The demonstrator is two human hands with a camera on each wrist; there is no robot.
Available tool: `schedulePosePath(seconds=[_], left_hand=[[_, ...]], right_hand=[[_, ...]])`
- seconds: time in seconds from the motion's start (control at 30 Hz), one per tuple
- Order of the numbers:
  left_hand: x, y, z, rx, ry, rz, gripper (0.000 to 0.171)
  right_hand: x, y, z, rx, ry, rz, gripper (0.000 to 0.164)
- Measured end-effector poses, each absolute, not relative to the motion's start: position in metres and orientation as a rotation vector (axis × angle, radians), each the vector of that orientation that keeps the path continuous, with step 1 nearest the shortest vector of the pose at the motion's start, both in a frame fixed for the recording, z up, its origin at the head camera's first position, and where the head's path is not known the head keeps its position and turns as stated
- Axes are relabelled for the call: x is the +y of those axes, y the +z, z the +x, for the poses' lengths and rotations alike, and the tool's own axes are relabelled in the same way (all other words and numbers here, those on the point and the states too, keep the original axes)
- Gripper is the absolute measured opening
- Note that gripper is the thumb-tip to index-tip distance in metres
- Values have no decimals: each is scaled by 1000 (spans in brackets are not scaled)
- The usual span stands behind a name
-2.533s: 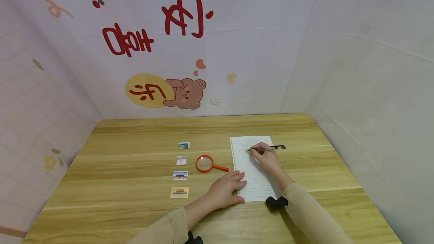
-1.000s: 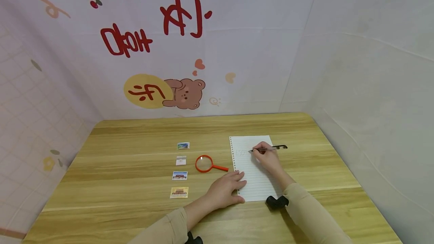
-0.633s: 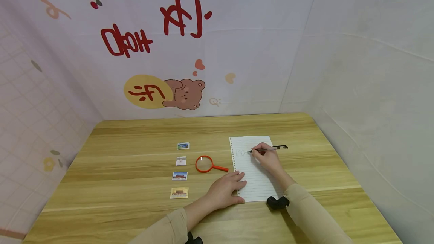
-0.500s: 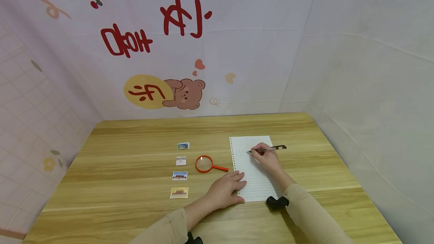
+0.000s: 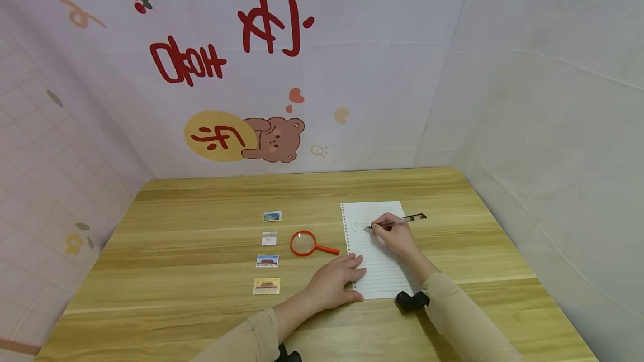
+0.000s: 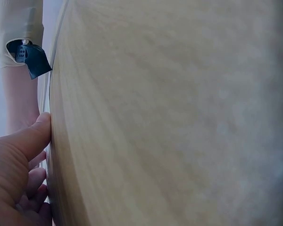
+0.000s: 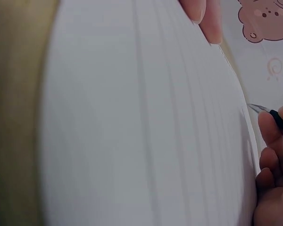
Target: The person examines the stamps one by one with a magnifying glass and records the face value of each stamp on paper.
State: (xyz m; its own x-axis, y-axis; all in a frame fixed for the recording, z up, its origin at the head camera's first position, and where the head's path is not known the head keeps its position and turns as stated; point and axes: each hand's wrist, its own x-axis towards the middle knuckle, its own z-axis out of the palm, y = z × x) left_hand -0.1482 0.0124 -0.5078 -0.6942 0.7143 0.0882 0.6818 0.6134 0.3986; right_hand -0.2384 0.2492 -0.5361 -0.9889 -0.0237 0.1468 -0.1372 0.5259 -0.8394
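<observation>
My right hand (image 5: 396,234) pinches a black-and-clear pen (image 5: 413,217), its tip at the upper left of a sheet of lined paper (image 5: 384,272). Faint writing that looks like "150" and a further mark stands just left of the tip. In the right wrist view the pen's metal tip (image 7: 255,107) pokes out past curled fingers (image 7: 269,162). My left hand (image 5: 332,282) lies with spread fingers on the paper's left edge. Left of the sheet is a magnifying glass (image 5: 327,249) with a red rim and handle.
Several small picture stamps (image 5: 267,261) form a column on the wooden table (image 5: 176,250), left of the magnifying glass. A white curtain (image 5: 377,71) with red characters and a bear hangs behind. Black wrist devices (image 5: 411,301) sit by both sleeves.
The right hand has made small strokes with the pen, and a mark now follows the "150". The left hand, magnifying glass and stamps have stayed put.
</observation>
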Motion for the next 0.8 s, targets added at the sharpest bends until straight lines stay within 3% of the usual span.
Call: schedulePosePath(seconds=[0.8], left_hand=[[12,-509,-149,2755,637,1224,58]], right_hand=[[254,-536,-239,-2615,1448,188,9]])
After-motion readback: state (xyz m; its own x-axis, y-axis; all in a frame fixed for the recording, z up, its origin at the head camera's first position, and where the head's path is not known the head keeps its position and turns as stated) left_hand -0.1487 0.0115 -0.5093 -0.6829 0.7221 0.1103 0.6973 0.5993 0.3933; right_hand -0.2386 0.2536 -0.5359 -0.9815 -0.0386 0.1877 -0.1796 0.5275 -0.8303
